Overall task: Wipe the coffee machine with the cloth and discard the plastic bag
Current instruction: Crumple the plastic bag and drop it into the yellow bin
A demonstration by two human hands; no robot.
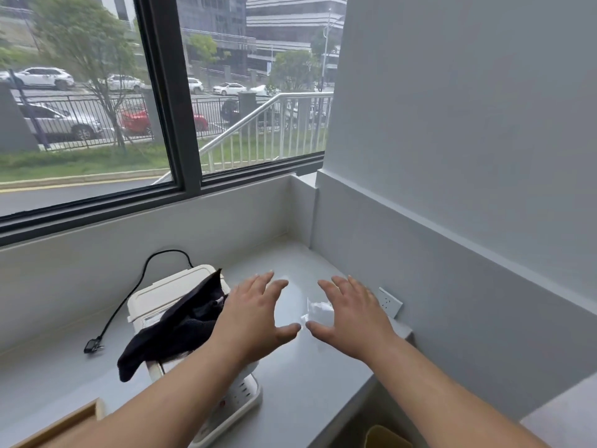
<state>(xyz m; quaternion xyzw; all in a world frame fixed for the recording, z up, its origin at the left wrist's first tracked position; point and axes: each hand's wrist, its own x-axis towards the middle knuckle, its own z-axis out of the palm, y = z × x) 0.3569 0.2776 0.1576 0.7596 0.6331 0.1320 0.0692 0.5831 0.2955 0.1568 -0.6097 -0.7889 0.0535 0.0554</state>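
Observation:
A cream-white coffee machine (168,294) stands on the grey counter (303,383) below the window. A black cloth (176,328) is draped over its top and hangs down its front left side. A clear plastic bag (318,310) lies flat on the counter to the machine's right, hard to make out. My left hand (255,315) hovers with fingers spread just right of the cloth, partly over the machine. My right hand (350,313) is spread over the bag's right side. Both hands hold nothing; the thumbs nearly meet above the bag.
The machine's black power cord (129,295) runs left, its plug (93,345) lying unplugged on the counter. A white wall socket (391,302) sits on the right wall near my right hand. A wooden box edge (64,425) is at bottom left, a yellow bin (386,436) below the counter.

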